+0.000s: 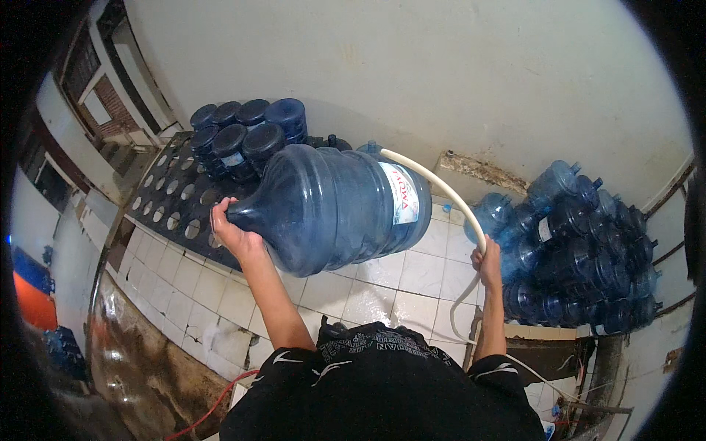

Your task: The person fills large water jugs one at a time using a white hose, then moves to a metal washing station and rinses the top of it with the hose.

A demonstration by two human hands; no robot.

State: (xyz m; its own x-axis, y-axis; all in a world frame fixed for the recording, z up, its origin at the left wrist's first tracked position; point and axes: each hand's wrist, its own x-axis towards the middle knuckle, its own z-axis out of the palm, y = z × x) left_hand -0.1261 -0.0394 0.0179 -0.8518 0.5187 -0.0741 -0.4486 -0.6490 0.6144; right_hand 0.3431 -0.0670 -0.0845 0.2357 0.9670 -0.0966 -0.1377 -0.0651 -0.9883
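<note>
A large translucent blue water jug [316, 213] is held on its side in front of me, its neck to the left and its base to the right. My left hand [239, 237] is closed around the neck, and the mouth is hidden by the fingers. A white and red label sits near the base. My right hand [487, 262] grips a cream-coloured hose [448, 192], which arches up and left. Its far end comes close to the jug's upper edge; no water from it can be made out.
Several upside-down jugs [254, 110] stand on a dark rack with round holes [158, 197] at the left. More blue jugs [581, 246] are piled on the right. White floor tiles [375, 294] below look wet. A pale wall [412, 66] rises behind. A red hose [213, 404] lies lower left.
</note>
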